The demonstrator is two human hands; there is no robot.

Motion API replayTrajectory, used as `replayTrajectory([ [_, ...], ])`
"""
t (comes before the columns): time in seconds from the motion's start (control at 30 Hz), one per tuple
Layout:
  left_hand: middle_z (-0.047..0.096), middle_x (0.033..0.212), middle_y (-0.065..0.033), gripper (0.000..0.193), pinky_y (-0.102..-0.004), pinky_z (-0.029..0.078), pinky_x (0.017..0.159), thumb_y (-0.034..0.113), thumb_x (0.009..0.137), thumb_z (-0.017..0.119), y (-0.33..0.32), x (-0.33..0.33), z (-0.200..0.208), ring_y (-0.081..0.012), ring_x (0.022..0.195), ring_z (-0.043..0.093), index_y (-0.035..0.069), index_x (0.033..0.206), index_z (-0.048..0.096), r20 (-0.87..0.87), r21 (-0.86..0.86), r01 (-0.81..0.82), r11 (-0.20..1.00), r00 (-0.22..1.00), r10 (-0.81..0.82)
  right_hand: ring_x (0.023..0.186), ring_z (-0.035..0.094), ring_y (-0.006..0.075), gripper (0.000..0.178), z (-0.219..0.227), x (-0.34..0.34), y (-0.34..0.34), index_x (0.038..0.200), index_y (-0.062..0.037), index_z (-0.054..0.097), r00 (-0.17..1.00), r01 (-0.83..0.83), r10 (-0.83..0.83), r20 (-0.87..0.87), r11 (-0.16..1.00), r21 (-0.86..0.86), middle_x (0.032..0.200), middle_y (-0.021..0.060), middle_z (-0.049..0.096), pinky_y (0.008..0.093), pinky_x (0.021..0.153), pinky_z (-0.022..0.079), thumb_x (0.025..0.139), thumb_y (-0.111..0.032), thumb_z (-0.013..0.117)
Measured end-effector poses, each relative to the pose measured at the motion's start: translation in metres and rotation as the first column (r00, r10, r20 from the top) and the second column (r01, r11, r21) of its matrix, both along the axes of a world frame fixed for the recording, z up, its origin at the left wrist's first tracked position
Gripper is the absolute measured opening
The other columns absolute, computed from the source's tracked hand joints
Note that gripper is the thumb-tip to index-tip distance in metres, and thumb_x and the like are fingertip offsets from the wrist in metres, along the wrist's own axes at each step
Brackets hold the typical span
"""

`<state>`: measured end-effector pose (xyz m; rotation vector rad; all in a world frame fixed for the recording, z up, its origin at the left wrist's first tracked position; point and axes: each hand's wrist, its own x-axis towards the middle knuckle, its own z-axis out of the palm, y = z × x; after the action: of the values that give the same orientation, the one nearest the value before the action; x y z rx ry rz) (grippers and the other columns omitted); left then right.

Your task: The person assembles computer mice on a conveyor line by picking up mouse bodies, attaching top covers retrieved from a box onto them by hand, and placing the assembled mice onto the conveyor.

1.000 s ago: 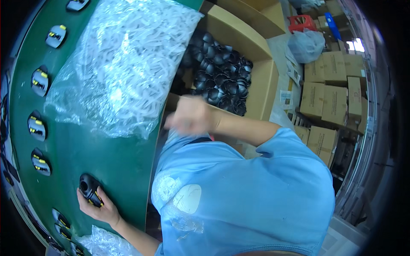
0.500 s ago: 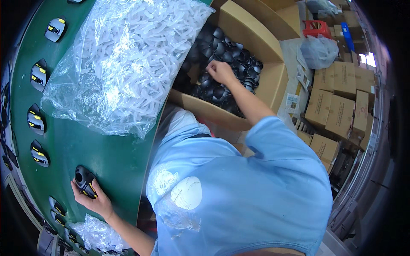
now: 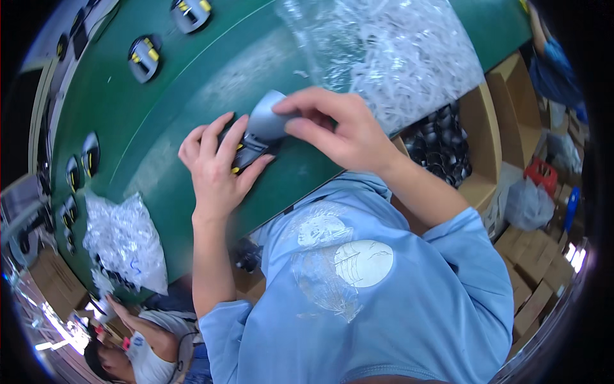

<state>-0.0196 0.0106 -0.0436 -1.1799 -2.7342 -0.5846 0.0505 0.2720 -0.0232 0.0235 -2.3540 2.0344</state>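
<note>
**Hands mating grey cap onto black part, mid-bench**

Left hand (image 3: 214,163) flat over black part (image 3: 246,152), fingers spread, pinning it to green bench (image 3: 160,185); yellow detail visible at the part's lower edge. Right hand (image 3: 339,128) pinching grey cap (image 3: 265,118) between thumb and fingertips, cap touching the top of the black part, tilted slightly. Seating not confirmed: joint hidden under fingers.

Doing it well, as a judgement:
- Keep left palm pressure straight down so the part cannot skate on the smooth green surface.
- Square the cap to the part before pressing; a tilted start likely jams or half-seats it.
- Press with thumb along the cap's axis, not from the side.
- Keep left fingertips clear of the seam to avoid pinching.
- Check flush fit all round before release.

Surroundings: clear bag of white pieces (image 3: 396,51) just beyond the right hand, near enough to snag a sleeve. Cardboard box of black parts (image 3: 441,144) below the bench edge to the right. Finished-looking units (image 3: 144,56) lying in a row further out on the bench. Second small bag (image 3: 125,240) at left edge.
</note>
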Motion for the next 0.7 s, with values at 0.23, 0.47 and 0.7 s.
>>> replayTrajectory([
  [0.23,0.069,0.141,-0.0055,0.069,-0.0484,0.038,0.111,0.042,0.077,0.093,-0.017,0.000,-0.010,-0.0326,0.125,0.055,0.014,0.138,0.075,0.027,0.126,-0.051,0.991,0.998,0.048,0.090,0.074,0.0276,0.033,-0.008,-0.029,-0.011,0.121,-0.0131,0.079,0.943,-0.185,0.323,-0.077,0.703,0.686,0.108,0.0085,0.078,0.0374,0.077,0.059,0.092,-0.026,0.085],
  [0.47,0.074,0.135,-0.0058,0.094,-0.0489,0.037,0.112,0.038,0.073,0.097,-0.017,0.001,-0.013,-0.0330,0.122,0.058,0.003,0.151,0.059,0.101,0.218,-0.066,0.974,0.994,0.045,0.110,0.073,0.0277,0.047,-0.022,-0.051,-0.014,0.129,-0.0168,0.073,0.883,-0.169,0.422,-0.204,0.692,0.702,0.123,0.0031,0.077,0.0416,0.089,0.061,0.088,-0.037,0.086],
  [0.7,0.077,0.132,-0.0066,0.101,-0.0487,0.036,0.113,0.038,0.071,0.099,-0.019,0.000,-0.016,-0.0336,0.122,0.058,0.000,0.154,0.054,0.095,0.237,-0.058,0.970,0.995,0.036,0.109,0.074,0.0302,0.051,-0.015,-0.071,-0.013,0.125,-0.0117,0.072,0.802,-0.286,0.564,-0.199,0.654,0.700,0.123,0.0061,0.077,0.0418,0.091,0.062,0.081,-0.030,0.091],
])
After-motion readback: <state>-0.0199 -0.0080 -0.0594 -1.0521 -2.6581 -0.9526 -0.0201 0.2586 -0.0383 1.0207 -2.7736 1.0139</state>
